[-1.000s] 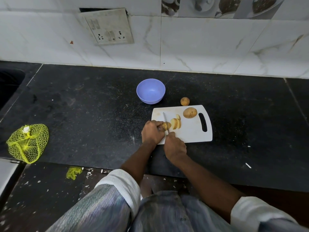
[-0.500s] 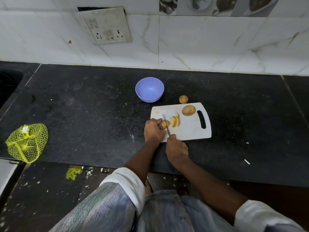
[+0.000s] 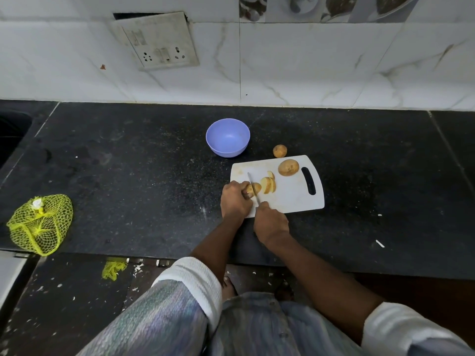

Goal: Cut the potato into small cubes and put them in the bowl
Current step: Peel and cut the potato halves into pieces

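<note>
A white cutting board (image 3: 290,201) lies on the black counter. My left hand (image 3: 235,200) pins the uncut end of a potato (image 3: 254,188) on the board's left part. My right hand (image 3: 270,222) grips a knife (image 3: 253,187), its blade standing across that potato piece. Several cut slices (image 3: 268,185) lean together just right of the blade. A whole potato (image 3: 288,167) rests on the board near its handle slot. A smaller potato (image 3: 279,151) sits on the counter behind the board. The empty purple bowl (image 3: 227,137) stands behind and left of the board.
A yellow mesh bag (image 3: 39,223) lies at the counter's left front edge. A sink edge (image 3: 12,129) shows at far left. The tiled wall with a socket plate (image 3: 156,41) runs behind. A yellow scrap (image 3: 113,269) and white bits litter the floor.
The knife blade has shifted slightly along the potato piece under my left hand. Both hands stay at the board's left part; the view has drifted a little.
</note>
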